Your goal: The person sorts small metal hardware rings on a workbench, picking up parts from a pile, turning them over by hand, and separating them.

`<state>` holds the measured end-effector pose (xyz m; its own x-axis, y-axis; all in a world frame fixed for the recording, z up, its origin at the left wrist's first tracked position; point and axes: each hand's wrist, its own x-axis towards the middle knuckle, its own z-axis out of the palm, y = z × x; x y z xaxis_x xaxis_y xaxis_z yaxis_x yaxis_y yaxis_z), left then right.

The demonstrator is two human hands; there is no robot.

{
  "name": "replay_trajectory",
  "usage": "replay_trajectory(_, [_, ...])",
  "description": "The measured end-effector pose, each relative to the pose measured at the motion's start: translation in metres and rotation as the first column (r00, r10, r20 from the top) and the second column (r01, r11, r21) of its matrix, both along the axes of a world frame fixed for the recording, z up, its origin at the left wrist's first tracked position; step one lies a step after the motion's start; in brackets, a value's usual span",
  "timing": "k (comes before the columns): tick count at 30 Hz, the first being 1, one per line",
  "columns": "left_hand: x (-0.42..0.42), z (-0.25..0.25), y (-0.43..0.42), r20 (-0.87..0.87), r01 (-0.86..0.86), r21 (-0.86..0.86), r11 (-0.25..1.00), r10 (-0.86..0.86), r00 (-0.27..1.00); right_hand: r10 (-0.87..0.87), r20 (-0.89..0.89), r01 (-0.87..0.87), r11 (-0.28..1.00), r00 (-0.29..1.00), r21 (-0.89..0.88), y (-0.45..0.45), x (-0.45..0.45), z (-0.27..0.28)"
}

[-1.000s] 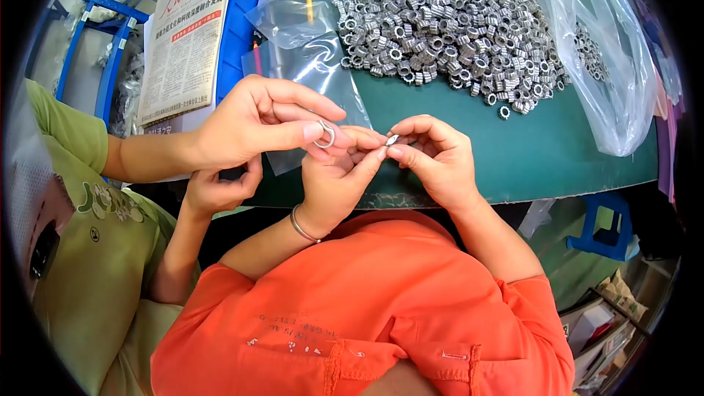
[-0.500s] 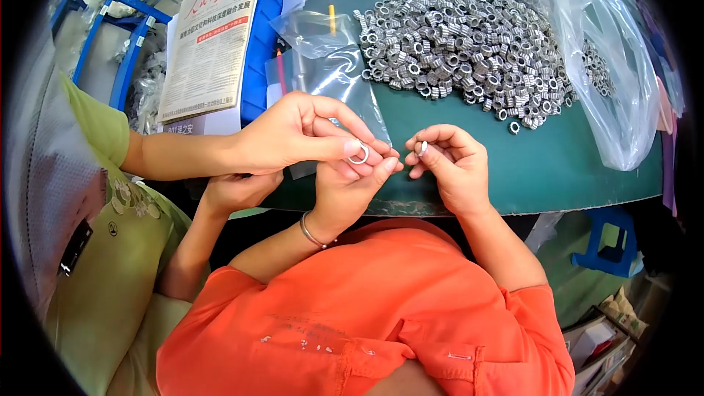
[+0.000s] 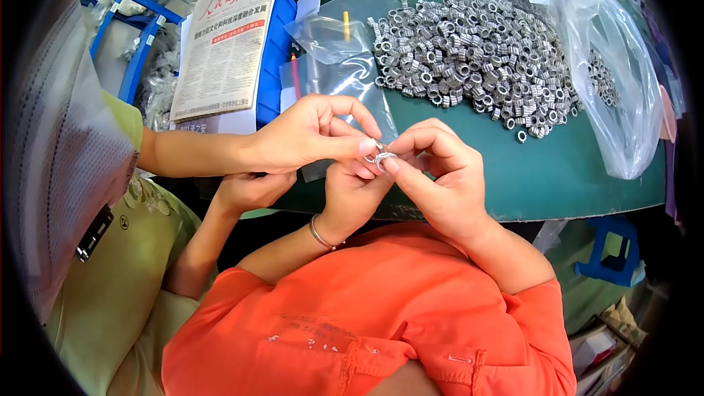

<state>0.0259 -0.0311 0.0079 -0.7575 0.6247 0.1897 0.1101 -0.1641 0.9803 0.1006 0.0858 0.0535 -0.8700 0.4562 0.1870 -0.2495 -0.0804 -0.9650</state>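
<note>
Two small silvery metal rings [image 3: 380, 158] meet in front of me, close together at the fingertips; whether they are linked or only touching I cannot tell. My right hand [image 3: 449, 180] pinches one between thumb and index finger. My left hand [image 3: 357, 194], with a bangle on its wrist, is closed just below the rings; its fingertips are partly hidden, so what it holds is unclear. From the left, a co-worker's hand [image 3: 312, 132] reaches over my left hand and pinches the other ring. That person's second hand [image 3: 257, 189] rests lower, by the table edge.
A large heap of small ridged metal rings [image 3: 469, 55] lies on the green table [image 3: 506, 187]. Clear plastic bags [image 3: 345, 77] lie left of it, another plastic bag [image 3: 612, 81] right. A newspaper [image 3: 224, 48] rests against a blue bin [image 3: 275, 66]. A blue stool [image 3: 612, 249] stands below, right.
My right hand has moved left, bringing its ring up against the one in the co-worker's fingers. The co-worker's hand has shifted slightly right. The view has shifted a little.
</note>
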Motion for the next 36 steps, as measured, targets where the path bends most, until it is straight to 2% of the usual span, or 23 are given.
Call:
replay_trajectory(2, [-0.001,-0.001,-0.001,-0.036,0.031,-0.005,0.999,-0.032,0.999,-0.081,-0.103,0.095,0.986,0.991,0.139,0.000,-0.004,0.002])
replay_trajectory(3, [-0.001,0.000,-0.001,-0.049,0.042,-0.007,0.999,-0.042,0.998,-0.080,-0.106,0.095,0.986,0.991,0.140,-0.001,-0.005,0.003])
replay_trajectory(5, [0.001,0.003,0.001,-0.062,0.028,-0.005,1.000,-0.028,0.998,-0.124,-0.022,0.126,0.976,0.992,0.178,-0.003,-0.008,0.008])
replay_trajectory(9, [0.002,0.009,0.003,-0.026,0.029,-0.006,1.000,-0.029,0.999,-0.122,0.031,0.111,0.962,0.992,0.248,-0.003,-0.007,0.010])
replay_trajectory(12, [0.001,0.010,0.004,-0.032,0.054,0.021,0.998,-0.054,0.998,-0.127,-0.005,0.125,0.970,0.992,0.208,-0.002,-0.007,0.005])
replay_trajectory(15, [0.000,0.010,0.005,-0.028,0.107,0.012,0.994,-0.107,0.994,-0.121,0.037,0.113,0.977,0.992,0.181,0.000,-0.005,0.001])
replay_trajectory(17, [0.000,0.006,0.005,-0.042,0.107,0.020,0.994,-0.106,0.993,-0.096,0.001,0.096,0.995,0.995,-0.002,-0.001,-0.006,-0.006])
replay_trajectory(24, [-0.003,0.002,0.003,-0.109,0.112,-0.001,0.994,-0.112,0.988,-0.020,0.061,0.026,0.994,0.998,-0.103,0.003,-0.003,-0.008])
replay_trajectory(27, [-0.001,0.008,0.003,-0.117,0.117,0.036,0.993,-0.112,0.987,0.009,0.006,-0.008,0.984,1.000,-0.176,0.003,-0.001,-0.009])
replay_trajectory(29, [-0.001,0.011,0.004,-0.102,0.137,0.044,0.990,-0.132,0.986,0.047,0.016,-0.040,0.956,0.999,-0.290,0.004,0.000,-0.007])
replay_trajectory(36, [0.000,0.010,0.005,-0.025,0.149,0.066,0.987,-0.148,0.989,0.081,0.030,-0.066,0.939,0.996,-0.336,0.006,0.001,-0.005])
